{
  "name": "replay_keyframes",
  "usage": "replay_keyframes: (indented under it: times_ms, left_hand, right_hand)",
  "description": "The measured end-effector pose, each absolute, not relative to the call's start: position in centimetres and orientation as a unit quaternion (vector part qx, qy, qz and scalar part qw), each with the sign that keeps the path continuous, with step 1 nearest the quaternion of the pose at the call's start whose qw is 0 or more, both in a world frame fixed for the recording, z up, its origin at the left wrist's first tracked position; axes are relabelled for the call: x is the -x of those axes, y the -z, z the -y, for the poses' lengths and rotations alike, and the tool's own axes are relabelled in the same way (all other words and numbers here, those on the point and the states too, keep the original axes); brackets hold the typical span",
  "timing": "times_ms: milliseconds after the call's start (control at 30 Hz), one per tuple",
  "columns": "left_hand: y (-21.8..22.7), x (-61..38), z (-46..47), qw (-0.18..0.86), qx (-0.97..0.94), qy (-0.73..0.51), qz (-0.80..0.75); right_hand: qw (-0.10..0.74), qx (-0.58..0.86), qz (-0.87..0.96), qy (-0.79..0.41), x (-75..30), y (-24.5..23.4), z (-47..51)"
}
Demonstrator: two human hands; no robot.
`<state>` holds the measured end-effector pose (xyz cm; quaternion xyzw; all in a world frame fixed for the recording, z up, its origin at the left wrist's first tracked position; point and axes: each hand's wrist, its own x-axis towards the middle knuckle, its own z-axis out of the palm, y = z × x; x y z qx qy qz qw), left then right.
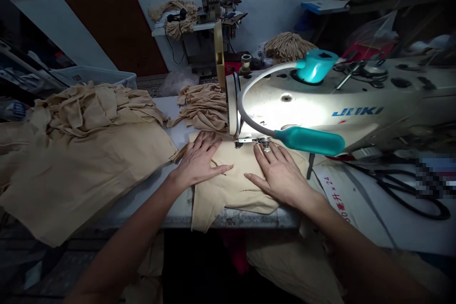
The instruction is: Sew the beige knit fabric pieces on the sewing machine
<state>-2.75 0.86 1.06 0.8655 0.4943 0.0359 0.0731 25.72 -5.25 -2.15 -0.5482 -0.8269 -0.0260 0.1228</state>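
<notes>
Both my hands lie flat on a piece of beige cloth (231,187), fingers spread and pressing it to the table. My left hand (200,161) rests just left of the presser foot (253,141) of a white JUKI sewing machine (302,104). My right hand (281,173) sits close below that foot, its fingers pointing toward my left hand. The cloth runs under the foot, where the needle is hard to make out. A teal gooseneck lamp (309,140) shines on the machine.
Large folds of beige cloth (81,161) cover the table to the left, and a ruffled stack (203,107) lies behind the machine head. Black-handled scissors (402,194) lie at the right. Another sewing machine (210,9) stands at the back, with a plastic bin (96,76) at far left.
</notes>
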Motion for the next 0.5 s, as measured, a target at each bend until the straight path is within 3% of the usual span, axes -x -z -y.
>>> replay_keyframes:
  times_ms: [333, 500]
  left_hand:
    - [-0.5, 2.1, -1.6, 0.051, -0.867, -0.065, -0.492]
    - [-1.1, 2.9, 2.6, -0.02, -0.907, -0.148, -0.394]
  right_hand:
    - [0.115, 0.54, 0.834, 0.003, -27.2, 1.8, 3.2]
    - [0.143, 0.528, 0.837, -0.009, -26.8, 0.4, 5.1]
